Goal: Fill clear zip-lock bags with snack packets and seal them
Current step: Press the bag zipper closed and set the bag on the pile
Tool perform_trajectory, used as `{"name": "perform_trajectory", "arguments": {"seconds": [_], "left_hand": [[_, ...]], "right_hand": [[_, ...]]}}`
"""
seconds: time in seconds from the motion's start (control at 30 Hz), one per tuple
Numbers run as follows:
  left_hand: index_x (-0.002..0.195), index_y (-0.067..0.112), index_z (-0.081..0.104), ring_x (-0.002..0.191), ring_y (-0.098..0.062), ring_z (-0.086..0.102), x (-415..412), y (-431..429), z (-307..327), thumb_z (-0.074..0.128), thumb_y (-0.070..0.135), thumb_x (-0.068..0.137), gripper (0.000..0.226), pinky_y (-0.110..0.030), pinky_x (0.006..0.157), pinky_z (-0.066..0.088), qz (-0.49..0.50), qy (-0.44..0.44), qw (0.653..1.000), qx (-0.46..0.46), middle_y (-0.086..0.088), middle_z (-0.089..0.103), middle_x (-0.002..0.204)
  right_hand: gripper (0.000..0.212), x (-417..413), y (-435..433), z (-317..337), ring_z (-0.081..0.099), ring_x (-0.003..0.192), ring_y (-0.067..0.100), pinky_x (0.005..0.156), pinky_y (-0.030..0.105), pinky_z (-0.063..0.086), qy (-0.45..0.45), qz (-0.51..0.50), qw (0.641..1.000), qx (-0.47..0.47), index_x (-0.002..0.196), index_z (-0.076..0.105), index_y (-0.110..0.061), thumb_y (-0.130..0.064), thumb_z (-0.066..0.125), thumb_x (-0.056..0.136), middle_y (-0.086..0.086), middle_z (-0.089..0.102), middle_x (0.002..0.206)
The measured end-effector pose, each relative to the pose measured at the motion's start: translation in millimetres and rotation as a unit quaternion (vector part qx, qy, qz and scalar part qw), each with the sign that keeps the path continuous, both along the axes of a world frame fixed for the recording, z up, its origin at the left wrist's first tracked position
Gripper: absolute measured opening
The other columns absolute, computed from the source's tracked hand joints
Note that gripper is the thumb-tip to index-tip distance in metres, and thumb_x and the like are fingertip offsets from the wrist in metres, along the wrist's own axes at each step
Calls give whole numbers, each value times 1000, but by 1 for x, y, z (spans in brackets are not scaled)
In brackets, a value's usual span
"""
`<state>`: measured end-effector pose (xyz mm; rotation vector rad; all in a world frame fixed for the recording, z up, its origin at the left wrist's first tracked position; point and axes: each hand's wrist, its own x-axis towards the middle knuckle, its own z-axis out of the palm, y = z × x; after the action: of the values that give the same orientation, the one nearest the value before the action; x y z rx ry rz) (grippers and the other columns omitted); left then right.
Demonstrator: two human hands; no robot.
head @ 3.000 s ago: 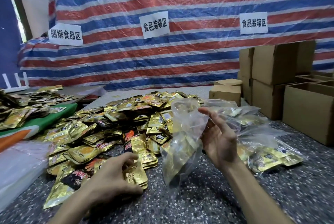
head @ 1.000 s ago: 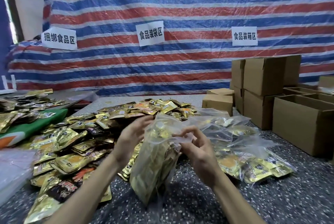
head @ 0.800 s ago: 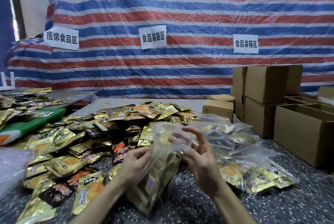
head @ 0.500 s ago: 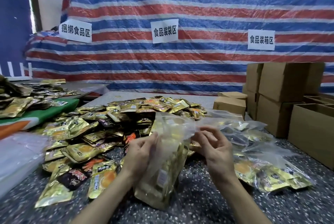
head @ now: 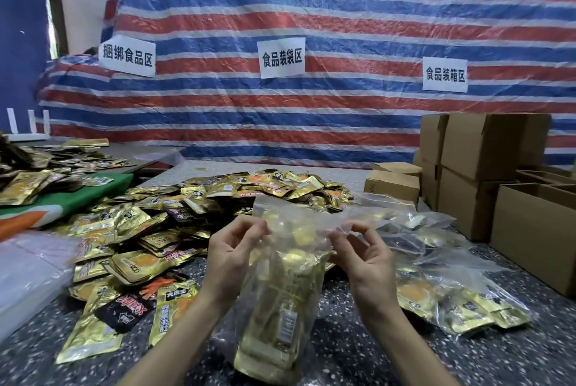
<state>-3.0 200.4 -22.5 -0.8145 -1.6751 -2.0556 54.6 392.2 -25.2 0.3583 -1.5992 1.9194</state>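
- Head view: a clear zip-lock bag (head: 280, 307) packed with gold foil packets stood upright on the dark speckled tabletop (head: 358, 354), in front of the person and between the two forearms. Its weight rested on the table, so the hands probably only had to manage the mouth.
- The left hand (head: 232, 248) pinched the left end of the bag's top edge between thumb and curled fingers. The right hand (head: 364, 256) pinched the same edge further right, and the strip was stretched between them. I judged this was to line up the zip for pressing shut.
- Whether any of the seal was already closed could not be told.
- The loose heap of gold foil snack packets (head: 174, 229) lay just left of the bag, near the left hand, handy for filling.
- Filled clear bags (head: 436, 276) lay to the right, near the brown cardboard boxes (head: 486, 173), seemingly set aside for boxing.
- A stack of empty clear plastic bags (head: 28, 270) sat at the far left edge.
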Motion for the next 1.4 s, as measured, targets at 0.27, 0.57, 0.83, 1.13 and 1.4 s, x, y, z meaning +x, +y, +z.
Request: {"name": "perform_trajectory", "arguments": {"seconds": [0.27, 0.57, 0.83, 1.13, 1.4], "left_hand": [[84, 15, 69, 56, -15, 56, -3, -4, 5, 60, 26, 90, 15, -20, 56, 47, 5, 44, 999, -2, -4, 60, 63], [75, 19, 66, 44, -17, 49, -24, -11, 54, 61, 38, 92, 26, -26, 44, 44, 6, 65, 997, 34, -3, 54, 55], [78, 12, 64, 50, -17, 53, -26, -10, 40, 50, 29, 99, 31, -22, 46, 46, 26, 93, 994, 48, -14, 56, 63], [82, 16, 70, 59, -11, 59, -16, -21, 41, 54, 38, 97, 32, -18, 55, 48, 76, 109, 991, 26, -2, 65, 68], [78, 14, 74, 61, -15, 57, -13, -21, 38, 68, 51, 84, 37, -21, 55, 47, 16, 72, 994, 78, -7, 64, 69]], "right_hand": [[24, -2, 2, -2, 73, 93, 32, 79, 34, 59, 13, 20, 1000, 14, 112, 63, -16, -24, 56, 90, 14, 76, 103], [35, -35, 7, 50, 71, 78, 26, 70, 30, 59, 17, 76, 997, -18, 116, 58, -3, -22, 57, 86, 18, 74, 89], [29, -43, 22, 40, 74, 87, 35, 72, 38, 62, 36, 12, 996, 75, 107, 63, 1, -23, 60, 90, 16, 77, 98], [35, -22, 21, 45, 71, 76, 25, 66, 32, 60, 63, -20, 994, 91, 89, 77, -11, -44, 67, 87, 13, 76, 92], [49, -13, 16, 47, 61, 76, 25, 74, 50, 51, 57, -11, 996, 64, 84, 76, -13, -61, 75, 74, 14, 74, 89]]}}
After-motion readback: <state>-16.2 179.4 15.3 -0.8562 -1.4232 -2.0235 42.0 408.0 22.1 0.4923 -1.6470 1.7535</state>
